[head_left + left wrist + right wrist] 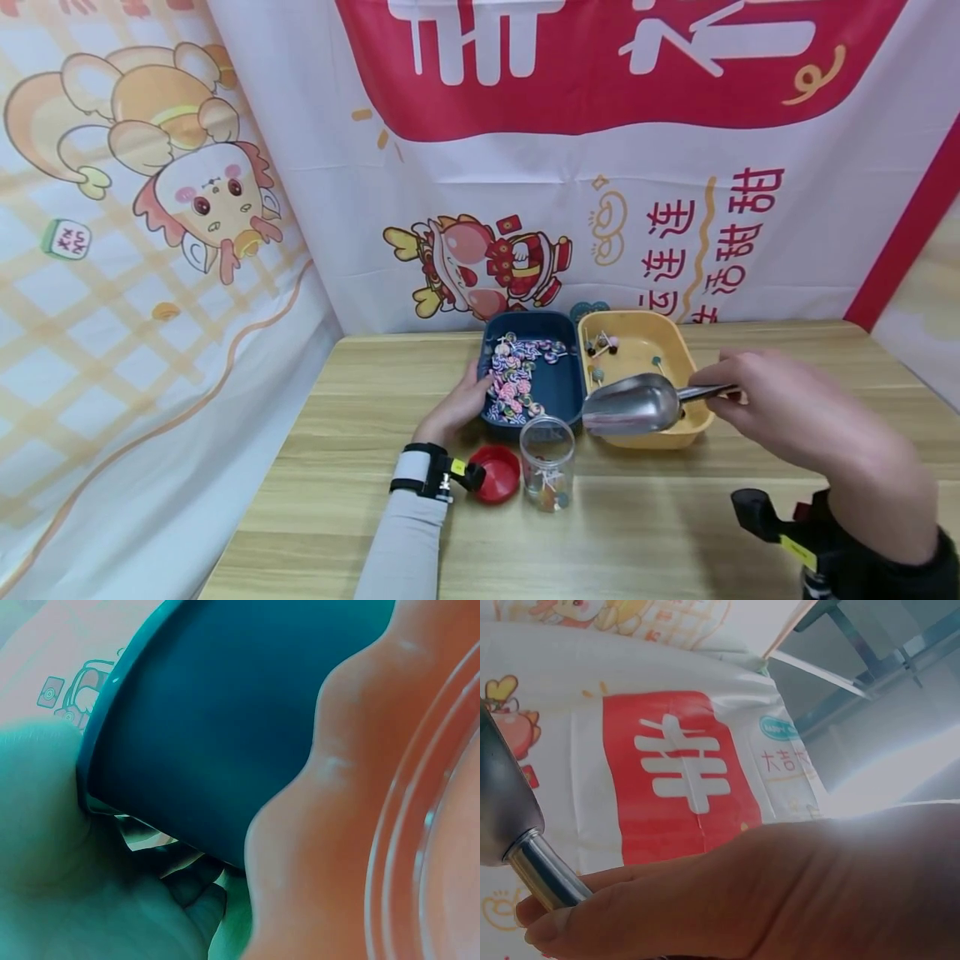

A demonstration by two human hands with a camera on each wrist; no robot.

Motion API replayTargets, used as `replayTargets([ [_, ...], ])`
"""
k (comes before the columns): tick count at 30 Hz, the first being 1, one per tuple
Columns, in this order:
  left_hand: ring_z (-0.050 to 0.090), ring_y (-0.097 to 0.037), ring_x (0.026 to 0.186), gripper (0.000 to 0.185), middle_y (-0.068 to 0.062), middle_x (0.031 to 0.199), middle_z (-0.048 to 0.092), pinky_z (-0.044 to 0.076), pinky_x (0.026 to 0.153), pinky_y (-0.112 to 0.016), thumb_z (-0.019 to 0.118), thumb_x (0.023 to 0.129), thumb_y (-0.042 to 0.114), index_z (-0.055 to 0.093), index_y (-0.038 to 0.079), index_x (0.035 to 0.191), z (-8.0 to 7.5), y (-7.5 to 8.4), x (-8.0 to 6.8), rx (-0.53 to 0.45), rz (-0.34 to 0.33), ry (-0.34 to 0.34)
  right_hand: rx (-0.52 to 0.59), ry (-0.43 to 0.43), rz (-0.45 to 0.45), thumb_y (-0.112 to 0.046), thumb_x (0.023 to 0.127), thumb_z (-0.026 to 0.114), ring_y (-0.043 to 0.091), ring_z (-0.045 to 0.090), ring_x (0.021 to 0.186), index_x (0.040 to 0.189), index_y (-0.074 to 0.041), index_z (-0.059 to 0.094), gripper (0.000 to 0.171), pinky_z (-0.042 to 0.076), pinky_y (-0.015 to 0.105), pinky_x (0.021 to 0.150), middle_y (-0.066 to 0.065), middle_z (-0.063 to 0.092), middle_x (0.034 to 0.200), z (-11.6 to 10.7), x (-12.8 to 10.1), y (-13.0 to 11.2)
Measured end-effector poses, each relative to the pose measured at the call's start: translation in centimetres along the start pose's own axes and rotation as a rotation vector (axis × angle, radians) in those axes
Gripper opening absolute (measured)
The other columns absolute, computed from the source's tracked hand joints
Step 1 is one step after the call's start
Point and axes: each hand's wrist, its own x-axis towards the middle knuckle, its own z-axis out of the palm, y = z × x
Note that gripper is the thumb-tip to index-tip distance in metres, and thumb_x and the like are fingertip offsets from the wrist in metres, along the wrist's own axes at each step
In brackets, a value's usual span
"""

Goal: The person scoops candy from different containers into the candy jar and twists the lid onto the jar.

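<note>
The right hand (780, 408) grips a metal scoop (637, 403), contents unclear, over the yellow bin (645, 335), while the left hand (459, 407) clasps the adjoining blue bin (557, 388).

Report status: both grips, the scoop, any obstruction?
Left grip holds blue bin by its side. Right grip holds metal scoop, raised. Jar uncovered, nothing across its mouth; red lid beside it.

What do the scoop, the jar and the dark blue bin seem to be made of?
The scoop looks like polished metal, perhaps steel: silvery with bright reflections. The jar is clear and glossy; plastic or glass, the look leaves open. The dark blue bin seems moulded plastic, satiny, with even colour and rounded corners.
</note>
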Motion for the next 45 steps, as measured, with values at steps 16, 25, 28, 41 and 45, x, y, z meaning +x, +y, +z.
replayTargets([
  [16, 0.010, -0.035, 0.156, 0.061, -0.011, 0.170, 0.017, 0.007, 0.122, -0.064, 0.035, 0.111, 0.033, 0.011, 0.019, 0.165, 0.1, -0.3, -0.1, -0.007, -0.002, -0.014, 0.016, -0.179, 0.119, -0.010, 0.098, 0.062, 0.021, 0.052, 0.072, 0.101, 0.002, 0.074, 0.017, 0.045, 0.034, 0.062, 0.003, 0.060, 0.080, 1.9, 3.5, 4.7],
  [25, 0.011, -0.035, 0.156, 0.060, -0.012, 0.170, 0.018, 0.008, 0.122, -0.064, 0.035, 0.112, 0.033, 0.011, 0.019, 0.165, 0.1, 0.2, 0.0, -0.005, 0.004, -0.013, 0.046, -0.190, 0.073, 0.001, 0.096, 0.050, 0.021, 0.050, 0.069, 0.101, 0.006, 0.068, 0.019, 0.042, 0.033, 0.061, 0.007, 0.056, 0.080, 4.9, 7.1, 5.4],
  [28, 0.011, -0.035, 0.156, 0.059, -0.011, 0.169, 0.019, 0.009, 0.122, -0.065, 0.035, 0.111, 0.034, 0.013, 0.020, 0.165, 0.0, 0.3, -0.1, -0.003, -0.004, -0.016, 0.032, -0.158, 0.056, 0.002, 0.095, 0.051, 0.022, 0.051, 0.071, 0.100, 0.006, 0.066, 0.017, 0.044, 0.036, 0.063, 0.009, 0.058, 0.081, 6.0, 8.0, 5.7],
  [41, 0.011, -0.035, 0.156, 0.060, -0.012, 0.170, 0.018, 0.008, 0.123, -0.063, 0.035, 0.111, 0.032, 0.012, 0.019, 0.165, 0.1, -0.1, 0.0, -0.009, 0.001, -0.011, 0.006, -0.154, 0.081, 0.002, 0.095, 0.052, 0.024, 0.058, 0.074, 0.099, 0.006, 0.068, 0.017, 0.051, 0.039, 0.065, 0.012, 0.063, 0.084, 9.4, 10.3, 5.5],
  [45, 0.011, -0.035, 0.156, 0.060, -0.012, 0.170, 0.019, 0.008, 0.123, -0.063, 0.035, 0.111, 0.032, 0.012, 0.020, 0.165, 0.1, -0.1, -0.1, -0.013, -0.007, -0.007, 0.022, -0.161, 0.110, 0.002, 0.094, 0.050, 0.024, 0.059, 0.071, 0.096, 0.005, 0.066, 0.017, 0.050, 0.036, 0.061, 0.013, 0.062, 0.083, 10.0, 10.5, 5.6],
])
